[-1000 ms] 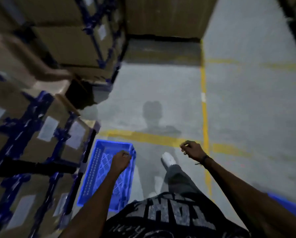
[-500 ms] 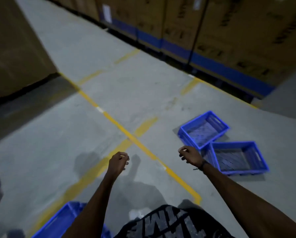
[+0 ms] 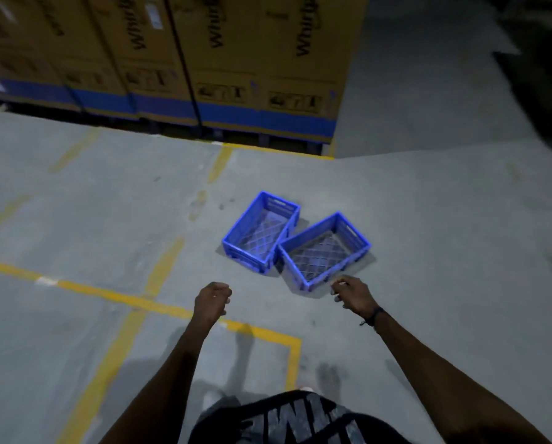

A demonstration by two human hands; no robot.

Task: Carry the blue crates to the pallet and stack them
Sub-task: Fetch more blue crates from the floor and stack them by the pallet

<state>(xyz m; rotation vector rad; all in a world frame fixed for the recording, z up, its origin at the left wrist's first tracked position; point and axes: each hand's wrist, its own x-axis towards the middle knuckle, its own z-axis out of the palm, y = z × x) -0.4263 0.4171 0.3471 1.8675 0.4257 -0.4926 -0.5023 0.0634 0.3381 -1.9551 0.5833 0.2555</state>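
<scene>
Two empty blue crates lie on the grey concrete floor ahead of me, touching at a corner. The left crate [image 3: 261, 232] points away from me; the right crate [image 3: 324, 249] sits angled beside it. My left hand [image 3: 211, 302] hangs in the air with fingers loosely curled, holding nothing. My right hand [image 3: 353, 296], a dark band on its wrist, hovers just short of the right crate's near corner, fingers loosely curled and holding nothing. No pallet is in view.
A row of tall brown cartons [image 3: 223, 65] with blue bands stands along the far side. Yellow floor lines [image 3: 159, 307] cross the concrete in front of me. An aisle [image 3: 428, 91] opens to the right of the cartons.
I have turned right, away from the crate at the carton stack. The two floor crates have come to the centre of view, closer to my hands. Both hands stay empty.
</scene>
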